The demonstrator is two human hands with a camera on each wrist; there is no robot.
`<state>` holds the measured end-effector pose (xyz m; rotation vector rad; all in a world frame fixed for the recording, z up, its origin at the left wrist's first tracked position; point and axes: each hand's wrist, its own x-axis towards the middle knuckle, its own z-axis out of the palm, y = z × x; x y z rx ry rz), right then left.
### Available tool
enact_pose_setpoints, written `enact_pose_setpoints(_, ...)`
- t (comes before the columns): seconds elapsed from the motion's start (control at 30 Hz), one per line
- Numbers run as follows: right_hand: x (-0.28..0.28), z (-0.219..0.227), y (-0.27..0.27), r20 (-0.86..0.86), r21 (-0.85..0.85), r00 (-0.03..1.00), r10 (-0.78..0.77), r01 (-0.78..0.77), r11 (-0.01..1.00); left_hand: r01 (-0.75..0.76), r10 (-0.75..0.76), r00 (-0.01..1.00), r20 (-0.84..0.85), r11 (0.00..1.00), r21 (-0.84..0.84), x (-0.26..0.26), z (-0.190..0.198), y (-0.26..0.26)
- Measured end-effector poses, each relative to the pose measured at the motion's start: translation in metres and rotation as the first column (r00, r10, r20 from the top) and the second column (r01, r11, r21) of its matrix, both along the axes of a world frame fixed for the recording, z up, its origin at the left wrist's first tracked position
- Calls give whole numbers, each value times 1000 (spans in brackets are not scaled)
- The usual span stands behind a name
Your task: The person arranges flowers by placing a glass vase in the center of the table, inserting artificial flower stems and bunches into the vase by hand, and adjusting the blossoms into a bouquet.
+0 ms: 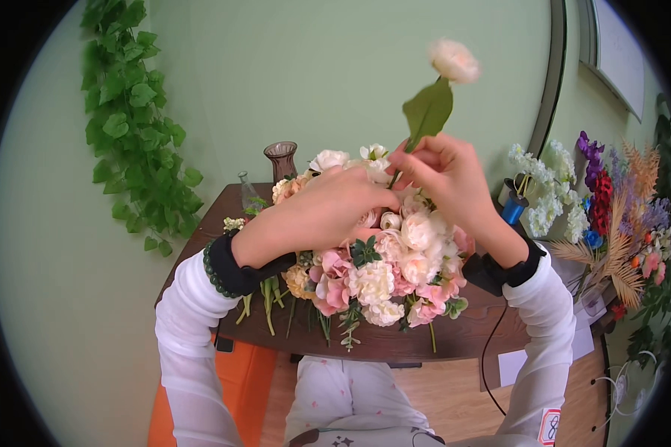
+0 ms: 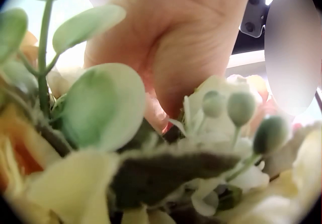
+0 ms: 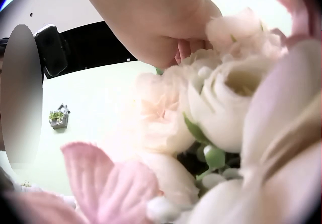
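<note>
A large bouquet of artificial flowers (image 1: 373,283) in white, cream, peach and pink spreads over the dark wooden table (image 1: 470,320). My right hand (image 1: 443,175) pinches the stem of a single pale pink flower (image 1: 455,61) between thumb and fingers. Its bloom points up and a broad green leaf (image 1: 429,112) hangs below it; the stem's lower end goes down among the blooms. My left hand (image 1: 328,208) reaches across the top of the bouquet, close to that stem, its fingertips hidden by petals. In the left wrist view, my left palm (image 2: 186,43) shows behind leaves and green buds (image 2: 241,108).
A smoky fluted vase (image 1: 281,158) and a clear bottle (image 1: 247,194) stand behind at left. Loose green stems (image 1: 270,309) lie along the table's front edge. At right are a blue spool (image 1: 513,208) and many colourful flowers (image 1: 600,194). Ivy (image 1: 134,119) hangs on the wall.
</note>
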<state>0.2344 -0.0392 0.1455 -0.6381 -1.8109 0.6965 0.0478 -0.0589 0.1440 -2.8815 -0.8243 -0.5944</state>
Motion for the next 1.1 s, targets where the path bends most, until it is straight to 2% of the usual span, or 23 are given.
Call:
enact_pose_setpoints(0.03, -1, -3, 0, 65, -13, 998, 4, -3, 1000, 0, 0, 1000, -1, 1000, -2, 0, -2, 2)
enact_pose_setpoints(0.1, -3, -7, -2, 78, 36, 997, -22, 19, 999, 56, -59, 998, 35, 995, 81, 0, -6, 7)
enact_pose_setpoints(0.17, -3, -6, -5, 278, 150, 951, -134, 95, 984, 47, -49, 999, 16, 996, 78, -1, -7, 7)
enact_pose_setpoints(0.27, -3, -3, -5, 357, 90, 922, -150, 126, 988, -3, 5, 999, -38, 998, 57, -2, -4, 3)
enact_pose_setpoints(0.3, -2, -3, -5, 357, 89, 922, -151, 128, 988, -47, 50, 996, -74, 998, 41, -2, -4, 3)
enact_pose_setpoints(0.37, 0, -3, -3, 325, 215, 935, -139, 70, 974, -28, 30, 998, -47, 999, 45, -3, -5, 5)
enact_pose_setpoints(0.5, 8, 7, -11, 350, 216, 924, -155, 81, 973, 51, -55, 997, 55, 996, 78, -6, -9, 9)
enact_pose_setpoints(0.7, 8, 8, -8, 392, 259, 901, -187, 86, 962, 26, -26, 998, 58, 1000, 4, -11, -10, 11)
enact_pose_setpoints(0.77, 6, 4, -5, 415, 141, 899, -137, 86, 986, 24, -25, 997, 75, 1000, 14, -12, -14, 14)
enact_pose_setpoints(0.9, 10, -2, 6, 457, 181, 885, -81, -3, 984, -6, 5, 996, 88, 1000, 4, -13, -14, 13)
enact_pose_setpoints(1.0, 10, 1, 0, 388, 130, 922, -4, -51, 990, 9, -11, 992, 126, 1000, 16, -14, -16, 16)
enact_pose_setpoints(1.07, 12, 8, -4, 285, -22, 957, 46, -41, 999, 9, -6, 992, 128, 1000, -19, -14, -14, 16)
enact_pose_setpoints(1.1, 13, 7, -3, 286, -23, 957, 46, -41, 999, 8, -2, 992, 129, 999, -53, -14, -13, 16)
